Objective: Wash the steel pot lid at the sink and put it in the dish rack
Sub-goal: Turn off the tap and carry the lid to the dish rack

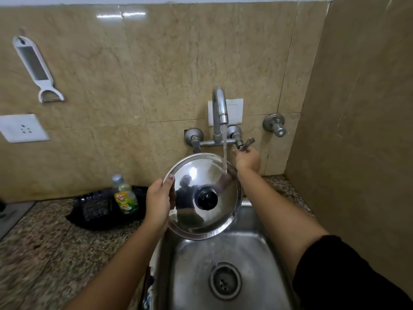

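The round steel pot lid (196,218) with a black knob is held tilted over the steel sink (252,249), its domed top facing me. My left hand (158,202) grips the lid's left rim. Water runs from the curved tap (219,106) onto the lid's upper right edge. My right hand (247,158) reaches behind the lid and holds the right tap handle (248,143) at the wall. No dish rack is in view.
A green dish-soap bottle (125,195) stands on a black tray (96,209) on the speckled counter left of the sink. A second valve (276,125) sticks out of the wall at right. A white peeler (35,68) and a socket (22,128) hang on the tiled wall.
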